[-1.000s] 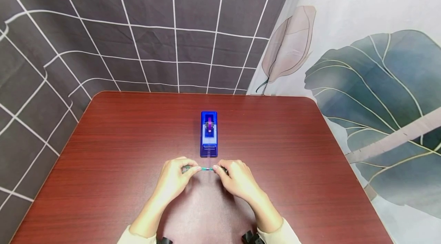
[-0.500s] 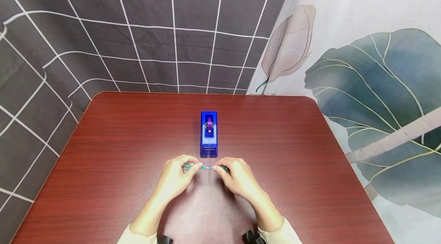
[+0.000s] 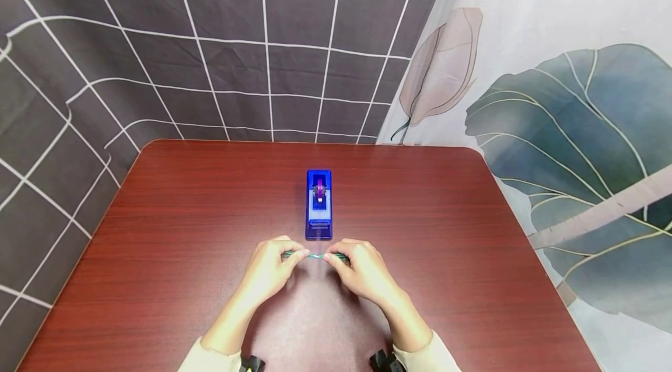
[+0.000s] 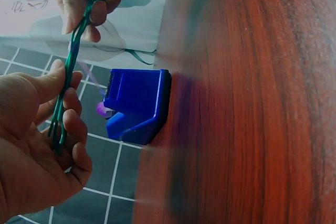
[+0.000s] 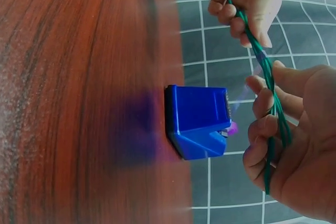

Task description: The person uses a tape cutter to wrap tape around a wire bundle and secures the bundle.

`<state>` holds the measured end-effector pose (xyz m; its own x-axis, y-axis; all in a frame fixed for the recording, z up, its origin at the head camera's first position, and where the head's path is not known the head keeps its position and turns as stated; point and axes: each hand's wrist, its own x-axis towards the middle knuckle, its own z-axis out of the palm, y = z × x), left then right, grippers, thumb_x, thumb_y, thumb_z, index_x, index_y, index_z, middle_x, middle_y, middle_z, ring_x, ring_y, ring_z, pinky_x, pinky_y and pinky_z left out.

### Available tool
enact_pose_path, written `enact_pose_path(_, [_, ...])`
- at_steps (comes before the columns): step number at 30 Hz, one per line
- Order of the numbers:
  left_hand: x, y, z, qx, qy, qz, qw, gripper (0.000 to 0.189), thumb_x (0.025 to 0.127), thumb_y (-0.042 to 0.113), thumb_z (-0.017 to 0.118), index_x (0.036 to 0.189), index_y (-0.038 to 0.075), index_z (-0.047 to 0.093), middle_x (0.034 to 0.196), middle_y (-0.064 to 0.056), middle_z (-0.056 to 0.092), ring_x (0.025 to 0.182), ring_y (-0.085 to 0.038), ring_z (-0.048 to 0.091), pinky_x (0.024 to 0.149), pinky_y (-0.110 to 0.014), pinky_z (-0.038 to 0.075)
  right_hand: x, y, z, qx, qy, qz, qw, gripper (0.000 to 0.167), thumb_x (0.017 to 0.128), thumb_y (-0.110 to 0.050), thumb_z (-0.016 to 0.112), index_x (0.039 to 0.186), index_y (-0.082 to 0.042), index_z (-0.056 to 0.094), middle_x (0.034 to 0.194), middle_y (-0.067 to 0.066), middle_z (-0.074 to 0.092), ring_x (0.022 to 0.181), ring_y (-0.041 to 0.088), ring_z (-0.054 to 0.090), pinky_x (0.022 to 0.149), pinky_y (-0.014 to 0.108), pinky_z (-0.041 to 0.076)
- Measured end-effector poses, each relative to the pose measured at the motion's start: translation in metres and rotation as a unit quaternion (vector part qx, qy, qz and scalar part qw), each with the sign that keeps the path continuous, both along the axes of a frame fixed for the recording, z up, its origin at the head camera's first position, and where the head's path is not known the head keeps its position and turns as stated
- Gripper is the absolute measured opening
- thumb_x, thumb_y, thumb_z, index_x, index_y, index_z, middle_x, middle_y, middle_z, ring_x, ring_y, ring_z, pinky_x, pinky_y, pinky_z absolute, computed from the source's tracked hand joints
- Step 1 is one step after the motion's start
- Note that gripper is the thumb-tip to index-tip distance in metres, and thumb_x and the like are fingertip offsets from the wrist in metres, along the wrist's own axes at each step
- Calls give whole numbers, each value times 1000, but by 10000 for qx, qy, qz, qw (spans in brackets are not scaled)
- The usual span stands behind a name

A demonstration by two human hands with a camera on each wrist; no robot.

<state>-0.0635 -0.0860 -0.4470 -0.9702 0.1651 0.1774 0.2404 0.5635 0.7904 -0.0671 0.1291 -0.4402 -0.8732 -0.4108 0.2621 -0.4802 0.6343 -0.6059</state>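
Note:
A thin bundle of green wires (image 4: 69, 72) spans both hands in front of the blue tape dispenser (image 3: 318, 214). My left hand (image 3: 268, 272) pinches one end between thumb and fingers, the loose ends running across its curled fingers. The other end is gripped by my right hand (image 3: 366, 272) in the same way. Between the two thumbs a short middle stretch shows, with a purplish spot on it. A clear strip of tape (image 5: 242, 97) reaches from the dispenser's toothed edge to that stretch. A purple roll (image 3: 319, 190) sits inside the dispenser.
The dispenser stands on a reddish-brown wooden table (image 3: 210, 203), just beyond the hands. Behind the table hangs a dark cloth with white grid lines (image 3: 299, 16). A pale leaf-print curtain (image 3: 504, 22) hangs on the right.
Both hands and the wire bundle have shifted very slightly toward the dispenser over the last second. Both grips stay on the bundle; the dispenser has not moved.

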Motion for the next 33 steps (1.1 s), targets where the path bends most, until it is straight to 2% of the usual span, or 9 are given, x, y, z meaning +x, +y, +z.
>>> enact_pose_path(6, [0, 0, -1, 65, -34, -32, 10000, 7, 87, 19, 80, 83, 13, 79, 68, 16, 55, 58, -1, 46, 56, -24, 41, -1, 0, 1, 141, -51, 38, 9999, 5, 91, -17, 75, 87, -14, 77, 79, -10, 65, 66, 2, 52, 62, 25, 45])
enact_pose_path(10, [0, 0, 0, 26, -141, -2, 9999, 7, 89, 19, 78, 85, 13, 79, 72, 13, 60, 57, -4, 49, 57, -25, 42, -1, 0, 0, 168, 0, 22, 9999, 5, 91, -18, 76, 87, -14, 76, 79, -11, 65, 66, 2, 52, 61, 26, 45])
enact_pose_path(13, [0, 1, 0, -108, -200, 33, 9997, 8, 92, 19, 74, 88, 13, 78, 75, 9, 66, 59, -5, 54, 63, -29, 47, -2, -1, 0, 173, -59, -2, 9998, 5, 90, -18, 77, 87, -15, 75, 78, -11, 65, 64, 2, 50, 60, 25, 44])
enact_pose_path(17, [1, 1, 1, -225, -164, 49, 9996, 10, 94, 19, 72, 90, 13, 79, 82, 4, 72, 73, -8, 65, 76, -37, 53, -1, -1, 1, 193, -34, -2, 9998, 4, 89, -18, 77, 87, -15, 75, 79, -10, 66, 63, 1, 50, 60, 25, 45])
enact_pose_path(20, [1, 1, 2, -255, -130, 1, 9996, 11, 94, 19, 72, 90, 12, 79, 84, 5, 73, 80, -11, 68, 78, -39, 54, -2, -1, 0, 237, 103, 16, 9997, 4, 88, -17, 78, 86, -15, 75, 80, -9, 68, 65, 2, 54, 61, 27, 47])
enact_pose_path(23, [1, 0, 3, -247, -161, -48, 9996, 11, 94, 18, 72, 91, 12, 80, 79, 8, 69, 72, -8, 64, 72, -34, 52, -2, -1, -1, 287, 232, 27, 9993, 4, 88, -17, 79, 86, -14, 76, 81, -8, 70, 67, 2, 56, 62, 28, 49])
enact_pose_path(27, [1, 0, 3, -165, -187, -70, 9997, 9, 93, 18, 73, 92, 12, 80, 73, 13, 61, 58, -1, 50, 60, -27, 43, -2, 0, 0, 410, 331, -34, 9986, 6, 88, -19, 79, 84, -15, 78, 76, -10, 69, 63, 2, 56, 59, 29, 48])
enact_pose_path(33, [1, 0, 1, -189, -67, -102, 9997, 8, 92, 16, 74, 92, 11, 80, 69, 14, 55, 55, -1, 43, 55, -26, 38, -3, 0, 3, 603, 286, -101, 9977, 16, 92, -19, 74, 77, -16, 74, 67, -10, 62, 59, 4, 51, 55, 29, 44])
